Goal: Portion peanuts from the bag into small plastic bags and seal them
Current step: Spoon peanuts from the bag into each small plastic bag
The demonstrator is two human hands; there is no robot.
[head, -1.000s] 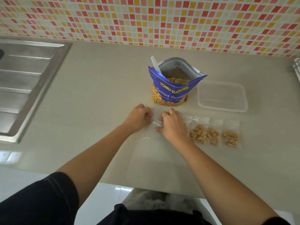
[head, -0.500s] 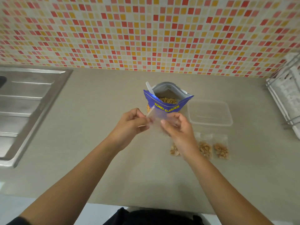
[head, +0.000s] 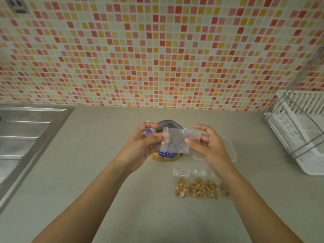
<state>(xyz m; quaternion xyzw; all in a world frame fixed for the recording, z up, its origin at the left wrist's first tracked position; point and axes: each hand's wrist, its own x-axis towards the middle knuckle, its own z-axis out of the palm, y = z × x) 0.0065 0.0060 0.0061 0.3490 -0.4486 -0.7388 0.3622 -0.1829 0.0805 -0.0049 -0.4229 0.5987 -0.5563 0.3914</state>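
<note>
A beige countertop [head: 105, 190] fills the lower frame. At centre stands the peanut bag [head: 164, 156], a clear container [head: 231, 151] to its right, filled small bags [head: 196, 187] below, and a dish rack [head: 301, 135] far right.

The left hand [head: 140, 146] and right hand [head: 208, 146], pinching an empty clear plastic bag [head: 177, 142], are covering most of the blue foil peanut bag [head: 164, 155] behind them. The right hand is also hiding part of a clear rectangular tub [head: 230, 148], its forearm [head: 249, 202] overlapping the rightmost filled packet [head: 224, 189].
</note>
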